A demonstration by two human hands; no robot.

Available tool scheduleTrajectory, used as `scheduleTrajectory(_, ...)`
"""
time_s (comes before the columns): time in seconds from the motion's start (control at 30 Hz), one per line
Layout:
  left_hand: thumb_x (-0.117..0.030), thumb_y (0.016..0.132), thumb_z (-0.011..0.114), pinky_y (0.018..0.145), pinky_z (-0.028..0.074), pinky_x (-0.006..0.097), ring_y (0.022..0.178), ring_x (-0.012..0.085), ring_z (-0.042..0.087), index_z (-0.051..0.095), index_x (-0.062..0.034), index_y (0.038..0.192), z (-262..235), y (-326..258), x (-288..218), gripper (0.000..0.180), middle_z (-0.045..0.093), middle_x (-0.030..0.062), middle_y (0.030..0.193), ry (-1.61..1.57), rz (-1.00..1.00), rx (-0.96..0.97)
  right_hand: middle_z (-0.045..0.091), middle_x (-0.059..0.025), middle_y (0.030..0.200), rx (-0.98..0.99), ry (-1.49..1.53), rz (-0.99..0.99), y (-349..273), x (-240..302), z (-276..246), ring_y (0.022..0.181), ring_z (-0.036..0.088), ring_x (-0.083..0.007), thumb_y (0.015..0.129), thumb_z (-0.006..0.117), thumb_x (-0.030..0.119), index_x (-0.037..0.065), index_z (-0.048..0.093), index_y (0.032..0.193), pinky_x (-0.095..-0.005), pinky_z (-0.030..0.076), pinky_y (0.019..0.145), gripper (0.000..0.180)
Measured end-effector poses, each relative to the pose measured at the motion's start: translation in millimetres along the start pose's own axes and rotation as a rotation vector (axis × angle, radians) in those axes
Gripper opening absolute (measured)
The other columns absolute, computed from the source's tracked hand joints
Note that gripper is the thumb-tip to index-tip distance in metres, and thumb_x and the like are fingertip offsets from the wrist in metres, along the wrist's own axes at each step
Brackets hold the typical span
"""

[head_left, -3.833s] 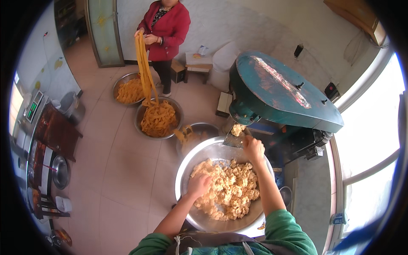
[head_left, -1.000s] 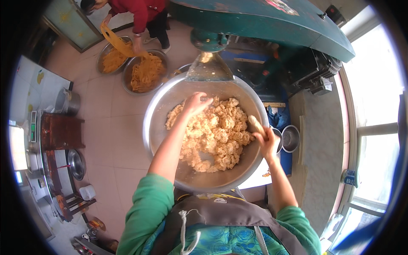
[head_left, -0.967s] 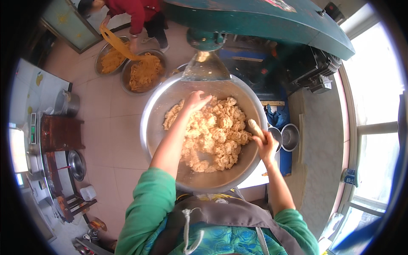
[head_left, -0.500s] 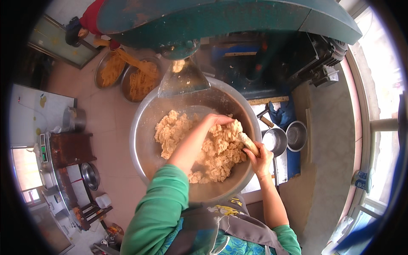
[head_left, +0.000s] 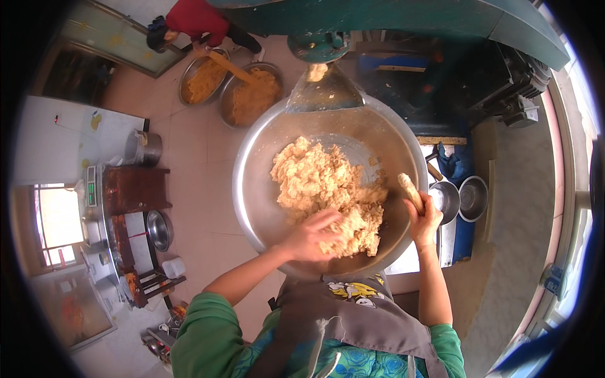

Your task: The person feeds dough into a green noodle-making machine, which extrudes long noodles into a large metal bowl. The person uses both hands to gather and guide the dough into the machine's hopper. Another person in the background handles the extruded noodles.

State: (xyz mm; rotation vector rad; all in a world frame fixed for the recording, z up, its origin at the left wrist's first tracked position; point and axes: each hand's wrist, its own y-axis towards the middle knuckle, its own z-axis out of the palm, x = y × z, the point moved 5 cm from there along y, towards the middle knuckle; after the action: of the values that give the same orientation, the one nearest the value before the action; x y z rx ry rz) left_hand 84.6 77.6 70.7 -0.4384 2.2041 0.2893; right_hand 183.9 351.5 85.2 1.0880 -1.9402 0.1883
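A big steel basin (head_left: pixel 248 179) holds crumbly, pale yellow dough (head_left: pixel 315 173), heaped in its left and middle part. At the dough's near edge is my left hand (head_left: pixel 309 238), its fingers spread and a little blurred, touching the lumps. My right hand (head_left: pixel 425 222) is closed around a short wooden stick (head_left: pixel 413 194) at the basin's right rim. The stick points up and to the left, and its tip is caked with dough.
A metal chute (head_left: pixel 324 94) under a green machine (head_left: pixel 318 47) reaches over the basin's far rim. Steel bowls (head_left: pixel 474 198) stand at the right. Far left, a person in red (head_left: pixel 195 22) bends over two basins (head_left: pixel 222 107) of orange-yellow food. A scale (head_left: pixel 92 186) stands on the left.
My left hand has moved from the right part of the dough back to its near edge. The stick has come off the dough toward the rim. The view has shifted.
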Motion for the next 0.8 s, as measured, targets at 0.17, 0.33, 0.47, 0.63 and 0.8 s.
scheduleTrajectory(0.17,-0.032,0.089,0.06,0.09,0.043,0.038,0.094,0.0212,0.057,0.068,-0.0058,0.096,-61,-30,97,0.028,0.065,0.0085,0.102,-0.217,-0.426,-0.678,0.066,-0.0141,0.075,0.004,0.0,0.049,-1,2,-2,0.065,0.066,-0.0255,0.077,0.076,0.01,0.003,0.058,0.096,-0.0294,0.05,0.062,0.026)
scheduleTrajectory(0.33,-0.064,0.087,0.046,0.096,0.04,0.036,0.112,0.0242,0.056,0.066,-0.0033,0.106,-100,23,188,0.066,0.063,0.0168,0.112,-0.171,-1.043,-0.301,0.065,-0.0138,0.074,-0.027,-0.009,0.023,-2,0,2,0.064,0.065,-0.0226,0.077,0.077,0.011,0.003,0.059,0.095,-0.0291,0.05,0.061,0.027)
scheduleTrajectory(0.47,-0.071,0.084,0.044,0.107,0.031,0.044,0.131,0.0289,0.041,0.053,-0.0109,0.132,-81,60,208,0.078,0.048,0.0136,0.139,-0.356,-0.944,-0.144,0.066,-0.0132,0.075,-0.05,-0.003,0.044,1,2,1,0.064,0.064,-0.0192,0.077,0.078,0.012,0.002,0.06,0.096,-0.0285,0.05,0.062,0.028)
scheduleTrajectory(0.63,-0.073,0.082,0.045,0.112,0.021,0.054,0.133,0.0285,0.038,0.054,-0.0127,0.13,-15,131,136,0.077,0.049,0.0119,0.136,-0.469,-0.802,0.334,0.063,-0.0104,0.074,-0.075,0.031,0.083,1,1,0,0.064,0.058,-0.0145,0.077,0.077,0.01,0.0,0.061,0.095,-0.0271,0.048,0.063,0.026)
scheduleTrajectory(0.8,-0.078,0.074,0.051,0.092,0.047,0.046,0.114,0.0263,0.054,0.059,-0.0129,0.109,-7,119,54,0.074,0.06,0.0114,0.116,-0.071,-0.539,0.553,0.061,-0.0095,0.074,-0.072,-0.006,0.046,3,2,-2,0.062,0.056,-0.0155,0.077,0.076,0.008,0.0,0.061,0.095,-0.0264,0.046,0.062,0.025)
